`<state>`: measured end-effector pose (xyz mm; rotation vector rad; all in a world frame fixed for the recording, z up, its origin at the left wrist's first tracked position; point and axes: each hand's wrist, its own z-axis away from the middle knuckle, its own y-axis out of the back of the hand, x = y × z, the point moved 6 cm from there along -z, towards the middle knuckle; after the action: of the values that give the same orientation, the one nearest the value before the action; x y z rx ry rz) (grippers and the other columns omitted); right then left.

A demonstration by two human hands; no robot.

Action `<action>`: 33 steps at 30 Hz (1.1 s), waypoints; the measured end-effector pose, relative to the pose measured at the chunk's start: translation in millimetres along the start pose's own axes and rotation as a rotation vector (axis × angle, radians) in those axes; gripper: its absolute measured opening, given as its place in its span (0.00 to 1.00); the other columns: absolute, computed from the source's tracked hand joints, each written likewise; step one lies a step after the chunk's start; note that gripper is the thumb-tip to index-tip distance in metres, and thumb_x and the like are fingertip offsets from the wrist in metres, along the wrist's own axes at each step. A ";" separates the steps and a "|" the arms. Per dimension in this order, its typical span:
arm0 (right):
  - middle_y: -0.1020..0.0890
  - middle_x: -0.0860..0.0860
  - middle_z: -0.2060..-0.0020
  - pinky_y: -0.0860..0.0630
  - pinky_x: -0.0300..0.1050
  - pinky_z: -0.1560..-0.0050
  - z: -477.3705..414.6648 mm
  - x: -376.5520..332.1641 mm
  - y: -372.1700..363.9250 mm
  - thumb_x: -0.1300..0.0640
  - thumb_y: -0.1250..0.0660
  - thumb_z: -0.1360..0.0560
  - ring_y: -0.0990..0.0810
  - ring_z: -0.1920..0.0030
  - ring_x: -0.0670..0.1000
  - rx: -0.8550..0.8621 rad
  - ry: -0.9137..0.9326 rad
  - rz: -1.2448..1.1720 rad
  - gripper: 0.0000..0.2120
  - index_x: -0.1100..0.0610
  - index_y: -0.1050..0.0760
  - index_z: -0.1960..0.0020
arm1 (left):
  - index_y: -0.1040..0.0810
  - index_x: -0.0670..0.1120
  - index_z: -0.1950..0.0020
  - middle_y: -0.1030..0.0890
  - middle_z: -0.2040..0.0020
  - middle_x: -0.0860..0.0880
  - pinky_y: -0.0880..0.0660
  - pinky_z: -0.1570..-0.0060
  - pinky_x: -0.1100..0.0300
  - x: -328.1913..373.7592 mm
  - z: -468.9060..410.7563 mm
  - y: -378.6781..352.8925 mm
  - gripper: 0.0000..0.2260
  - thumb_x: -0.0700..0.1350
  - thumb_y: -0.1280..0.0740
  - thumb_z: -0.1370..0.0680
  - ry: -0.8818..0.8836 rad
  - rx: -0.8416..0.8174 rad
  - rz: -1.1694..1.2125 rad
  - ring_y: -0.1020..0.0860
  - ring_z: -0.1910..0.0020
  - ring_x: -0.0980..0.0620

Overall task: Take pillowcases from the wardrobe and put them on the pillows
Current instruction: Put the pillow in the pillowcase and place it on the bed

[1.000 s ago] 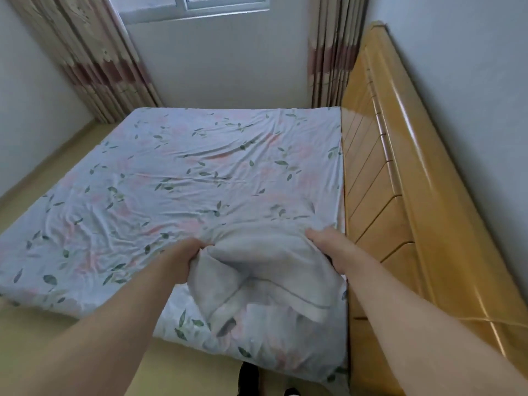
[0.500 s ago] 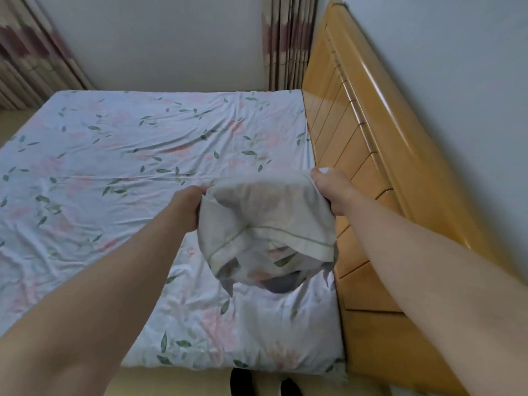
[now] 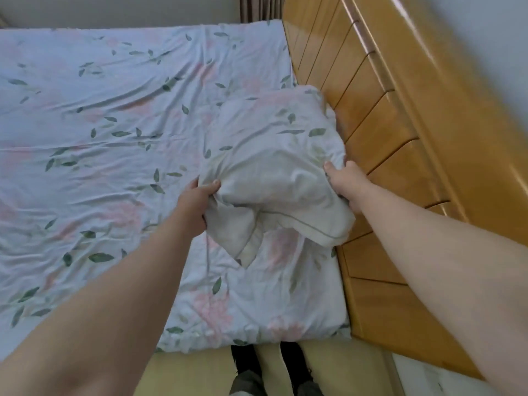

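Nearest, the left hand [image 3: 197, 202] and right hand [image 3: 347, 184] each pinch a side of the open end of the floral leaf-printed pillowcase [image 3: 274, 164], both closed on cloth. Its grey-piped white hem [image 3: 303, 224] droops between them. Beyond, the case bulges, apparently with a pillow inside, lying on the matching flower-patterned bed sheet [image 3: 100, 132] at the right, against the glossy wooden headboard [image 3: 371, 110]. The risk: the slack hem could bunch, or a pinch slip, leaving the filling twisted inside.

Bare forearms [image 3: 428, 252], no sleeves, dark shoes [image 3: 245, 364], grey trouser cuffs [image 3: 245, 385]
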<state>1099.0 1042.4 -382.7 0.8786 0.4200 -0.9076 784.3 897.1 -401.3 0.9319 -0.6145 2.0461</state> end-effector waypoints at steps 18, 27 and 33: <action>0.23 0.58 0.36 0.21 0.54 0.46 -20.8 265.9 -66.0 0.60 0.44 0.21 0.22 0.43 0.62 -0.139 0.003 0.882 0.26 0.46 0.33 0.25 | 0.37 0.53 0.20 0.28 0.25 0.43 0.28 0.34 0.51 -279.5 -48.6 72.2 0.23 0.51 0.43 0.17 0.142 -0.098 -1.302 0.27 0.31 0.39; 0.25 0.56 0.60 0.32 0.47 0.73 24.1 252.2 -31.1 0.69 0.42 0.23 0.25 0.64 0.54 -0.162 -0.141 1.168 0.26 0.56 0.33 0.26 | 0.30 0.55 0.24 0.26 0.28 0.41 0.25 0.45 0.53 -259.2 11.7 76.4 0.21 0.47 0.42 0.18 0.094 -0.097 -1.437 0.23 0.37 0.38; 0.25 0.57 0.60 0.32 0.49 0.74 46.3 290.0 -31.4 0.70 0.37 0.27 0.24 0.64 0.55 -0.244 -0.267 1.206 0.47 0.45 0.56 0.18 | 0.34 0.57 0.23 0.26 0.28 0.44 0.21 0.45 0.50 -292.9 49.4 74.4 0.23 0.43 0.45 0.18 0.204 -0.163 -1.568 0.23 0.37 0.41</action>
<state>1236.7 849.3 -558.8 0.6057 -0.2501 0.1522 866.3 686.7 -608.2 0.6743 0.1372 0.6296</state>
